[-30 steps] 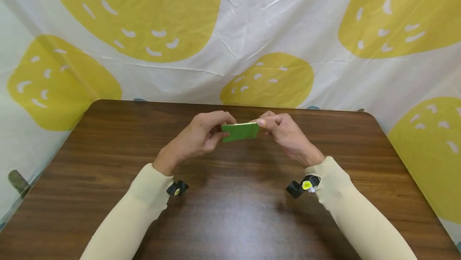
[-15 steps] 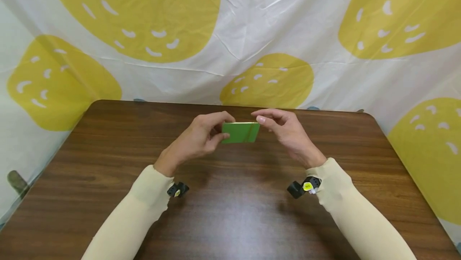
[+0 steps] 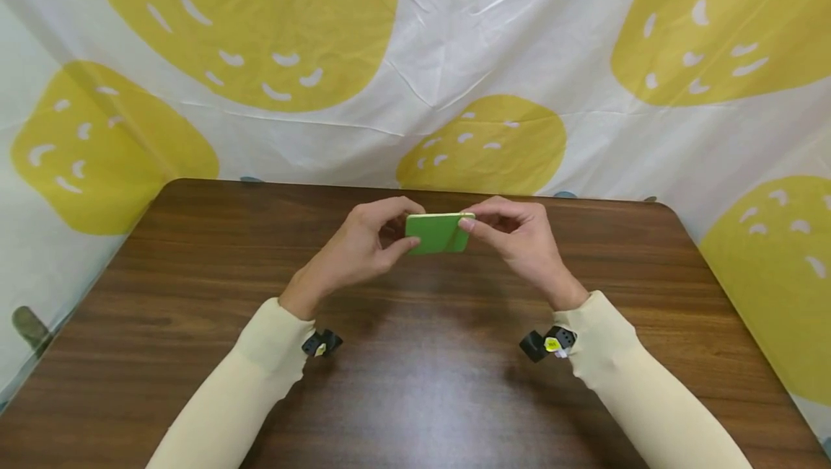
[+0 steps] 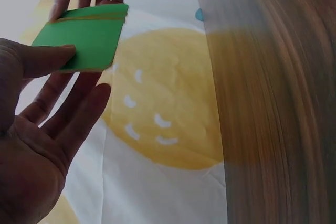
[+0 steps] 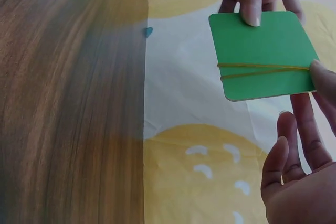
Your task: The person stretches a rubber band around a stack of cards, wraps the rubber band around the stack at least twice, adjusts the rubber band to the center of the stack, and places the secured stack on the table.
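Observation:
A thin green square pad [image 3: 433,232] with rounded corners and a pale edge is held up above the table in the head view. My left hand [image 3: 360,242] grips its left side, thumb on the near face and fingers behind. At the opposite side, my right hand [image 3: 516,234] pinches the edge between thumb and fingers. A tan rubber band [image 5: 262,66] crosses the green face in two strands in the right wrist view, and these meet beside the right thumb [image 5: 321,77]. The left thumb [image 4: 55,57] lies flat on the pad in the left wrist view.
Both hands are over a dark wood-grain table [image 3: 130,296] with rounded far corners. Directly behind it hangs a white cloth [image 3: 441,36] printed with large yellow shapes. Black wrist cameras [image 3: 322,343] are strapped at both cream sleeves [image 3: 240,375].
The right fingers came off the pad's right edge, opened, then closed on it again. The rubber band came into sight across the green face. The pad rose slightly and shifted right.

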`<state>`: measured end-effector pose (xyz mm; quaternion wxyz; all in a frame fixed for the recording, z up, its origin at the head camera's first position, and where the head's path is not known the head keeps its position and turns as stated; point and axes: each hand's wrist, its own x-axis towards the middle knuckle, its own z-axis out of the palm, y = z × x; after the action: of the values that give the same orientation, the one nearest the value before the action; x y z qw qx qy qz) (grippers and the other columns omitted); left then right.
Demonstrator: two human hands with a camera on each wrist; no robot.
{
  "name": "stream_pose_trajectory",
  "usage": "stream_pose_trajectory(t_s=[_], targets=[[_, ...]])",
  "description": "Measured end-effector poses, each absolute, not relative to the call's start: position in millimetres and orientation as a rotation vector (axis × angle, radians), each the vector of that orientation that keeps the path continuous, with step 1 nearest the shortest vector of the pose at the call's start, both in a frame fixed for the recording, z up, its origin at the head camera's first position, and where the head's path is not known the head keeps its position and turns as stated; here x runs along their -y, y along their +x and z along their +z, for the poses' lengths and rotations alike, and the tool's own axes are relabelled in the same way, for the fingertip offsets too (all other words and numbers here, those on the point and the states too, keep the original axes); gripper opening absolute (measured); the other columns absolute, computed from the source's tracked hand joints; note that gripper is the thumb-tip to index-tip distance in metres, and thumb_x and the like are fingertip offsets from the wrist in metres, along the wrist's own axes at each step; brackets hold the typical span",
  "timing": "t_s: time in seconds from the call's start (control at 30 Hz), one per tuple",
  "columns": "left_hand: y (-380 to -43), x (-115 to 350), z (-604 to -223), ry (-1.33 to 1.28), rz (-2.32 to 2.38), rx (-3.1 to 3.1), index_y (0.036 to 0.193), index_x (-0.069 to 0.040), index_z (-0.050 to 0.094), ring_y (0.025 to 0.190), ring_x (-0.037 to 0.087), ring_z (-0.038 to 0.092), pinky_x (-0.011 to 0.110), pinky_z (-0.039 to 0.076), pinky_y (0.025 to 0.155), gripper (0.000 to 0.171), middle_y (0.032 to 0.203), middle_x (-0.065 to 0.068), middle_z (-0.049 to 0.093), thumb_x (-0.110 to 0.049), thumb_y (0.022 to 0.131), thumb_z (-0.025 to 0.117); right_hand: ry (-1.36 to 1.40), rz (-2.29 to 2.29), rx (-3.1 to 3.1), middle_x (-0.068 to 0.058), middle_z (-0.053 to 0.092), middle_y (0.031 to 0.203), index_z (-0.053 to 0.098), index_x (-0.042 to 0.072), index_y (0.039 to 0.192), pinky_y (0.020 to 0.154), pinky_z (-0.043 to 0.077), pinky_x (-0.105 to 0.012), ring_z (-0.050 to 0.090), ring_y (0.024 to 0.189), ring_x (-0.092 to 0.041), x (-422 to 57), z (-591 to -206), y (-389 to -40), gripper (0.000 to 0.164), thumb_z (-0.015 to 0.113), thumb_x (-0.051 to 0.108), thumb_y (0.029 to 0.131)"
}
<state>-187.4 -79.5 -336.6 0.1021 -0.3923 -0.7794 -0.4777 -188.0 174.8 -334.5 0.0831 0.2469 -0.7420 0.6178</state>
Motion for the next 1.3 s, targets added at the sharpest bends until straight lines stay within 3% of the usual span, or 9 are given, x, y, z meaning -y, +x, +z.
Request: stream_pose_trajectory(t_s=[0.17, 0.43, 0.77, 1.13, 1.3], targets=[[-186.1, 76.0, -335.4, -1.050, -1.613, 2.202, 0.102, -0.001, 0.073, 0.082, 0.019, 0.069, 0.033, 0.060, 0.073, 0.015, 0.095, 0.008, 0.071, 0.003, 0.088, 0.076, 0.748, 1.858, 2.169, -0.006, 0.075, 0.091, 0.077, -0.006, 0.097, 0.063, 0.052, -0.022, 0.065, 0.076, -0.014, -173.4, -337.3, -187.5, 0.011, 0.076, -0.008, 0.086], [-184.6, 73.8, -332.0, -0.891, -1.767, 2.118, 0.098, 0.000, 0.078, 0.076, 0.018, 0.071, 0.041, 0.060, 0.067, 0.009, 0.092, 0.007, 0.076, -0.001, 0.090, 0.076, 0.734, 1.858, 2.147, -0.007, 0.075, 0.091, 0.077, -0.007, 0.096, 0.064, 0.052, -0.022, 0.066, 0.077, -0.015, -172.7, -339.8, -186.5, 0.011, 0.076, -0.009, 0.085], [-185.6, 69.7, -332.9, -0.881, -1.717, 2.018, 0.091, 0.003, 0.079, 0.072, 0.017, 0.070, 0.026, 0.057, 0.064, 0.006, 0.084, 0.013, 0.075, 0.005, 0.085, 0.078, 0.730, 1.849, 2.149, -0.008, 0.074, 0.091, 0.078, -0.002, 0.098, 0.063, 0.051, -0.023, 0.063, 0.073, -0.015, -172.6, -337.2, -185.4, 0.012, 0.077, -0.005, 0.087], [-183.9, 70.1, -332.6, -0.866, -1.736, 1.971, 0.092, 0.004, 0.079, 0.069, 0.015, 0.067, 0.024, 0.055, 0.060, 0.009, 0.085, 0.011, 0.076, 0.005, 0.083, 0.080, 0.816, 1.810, 2.069, -0.017, 0.073, 0.099, 0.077, -0.006, 0.099, 0.077, 0.056, -0.025, 0.068, 0.093, -0.021, -172.7, -332.3, -181.6, 0.014, 0.075, -0.011, 0.086], [-183.7, 72.0, -331.4, -0.881, -1.761, 1.971, 0.093, 0.005, 0.079, 0.074, 0.014, 0.069, 0.026, 0.056, 0.063, 0.010, 0.088, 0.012, 0.076, 0.007, 0.083, 0.080, 0.825, 1.834, 2.041, -0.019, 0.073, 0.098, 0.077, -0.006, 0.098, 0.081, 0.056, -0.026, 0.068, 0.094, -0.022, -172.6, -331.3, -180.8, 0.012, 0.074, -0.011, 0.086]])
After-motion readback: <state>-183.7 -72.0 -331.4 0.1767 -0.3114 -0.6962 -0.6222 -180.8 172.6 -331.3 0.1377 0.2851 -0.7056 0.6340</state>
